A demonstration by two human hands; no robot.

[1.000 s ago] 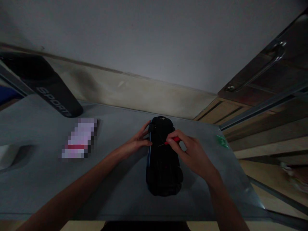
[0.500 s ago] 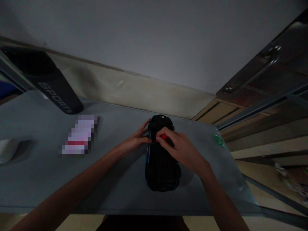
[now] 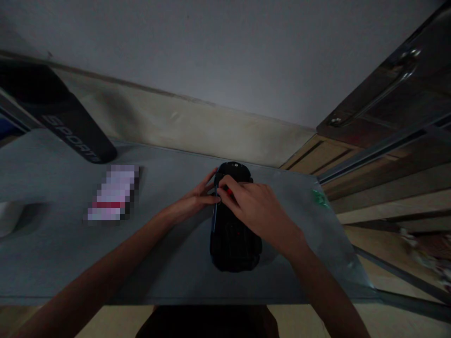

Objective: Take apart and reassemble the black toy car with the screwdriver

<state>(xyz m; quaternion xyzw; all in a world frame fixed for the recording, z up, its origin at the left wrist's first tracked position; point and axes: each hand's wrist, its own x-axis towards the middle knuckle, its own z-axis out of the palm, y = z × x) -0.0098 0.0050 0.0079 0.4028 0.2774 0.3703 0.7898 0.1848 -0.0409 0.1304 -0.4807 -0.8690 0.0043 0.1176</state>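
Note:
A toy car (image 3: 234,234) lies upside down on the grey table, its black underside with wheels facing up and a strip of blue body along its left edge. My left hand (image 3: 197,199) grips that left side, thumb at the underside's edge and fingers stretched along the flank. Over the front half of the underside, my right hand (image 3: 252,202) pinches a small red-handled screwdriver (image 3: 229,191). Only a bit of the red handle shows between the fingers; its tip is hidden.
Left of the car lies a phone (image 3: 114,190) with a blurred screen. A dark bottle (image 3: 77,126) marked SPORTS stands behind it, and a white object (image 3: 9,218) sits at the left edge. Green crumpled plastic (image 3: 320,198) lies near the table's (image 3: 158,277) right edge. A wall rises behind.
My right hand has shifted slightly left over the car, bringing the screwdriver nearer my left thumb and covering more of it. The whole view has moved a little; my left hand keeps its place on the car.

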